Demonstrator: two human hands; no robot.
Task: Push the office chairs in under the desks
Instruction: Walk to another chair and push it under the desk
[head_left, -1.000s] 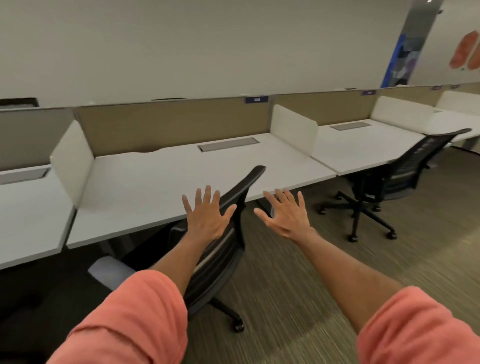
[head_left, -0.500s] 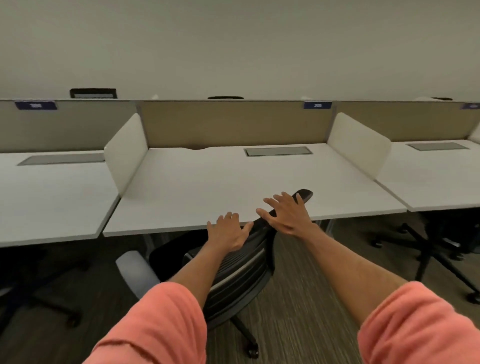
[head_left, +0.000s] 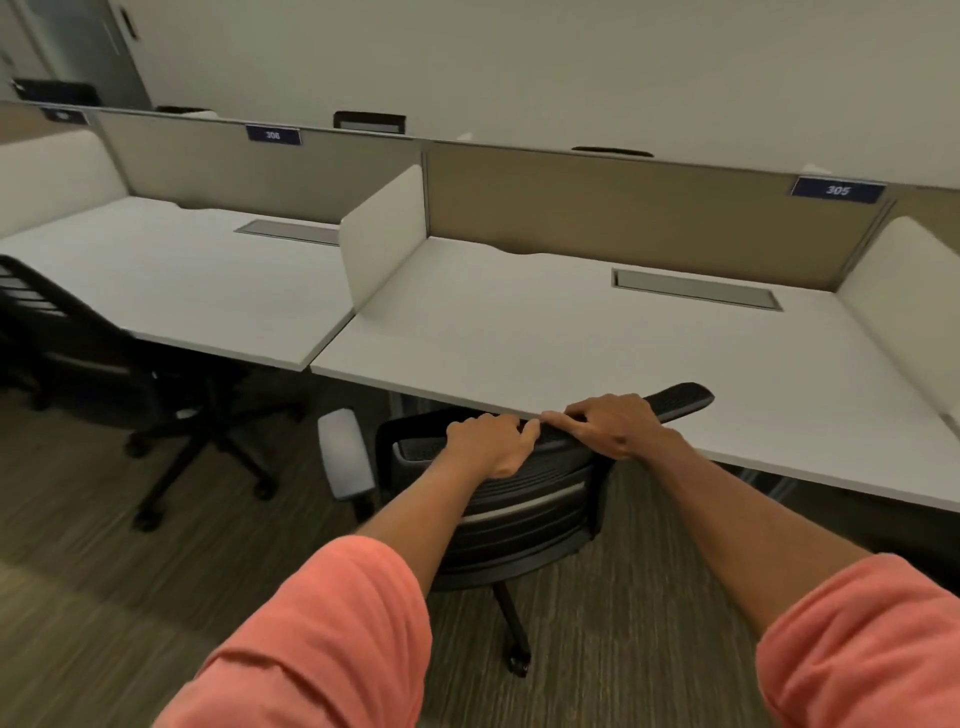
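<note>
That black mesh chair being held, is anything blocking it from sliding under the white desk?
Nothing visible does. Both hands, left hand and right hand, grip the black mesh office chair top, already at the white desk edge; beneath is shadowed.

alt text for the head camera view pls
Both hands, left hand and right hand, grip the top of a black office chair at the front edge of a white desk labelled 305. Another black chair sits at the neighbouring desk to the left.

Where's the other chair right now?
Far left of the head view: the second chair sits pulled out from the left desk, marked 306.
</note>
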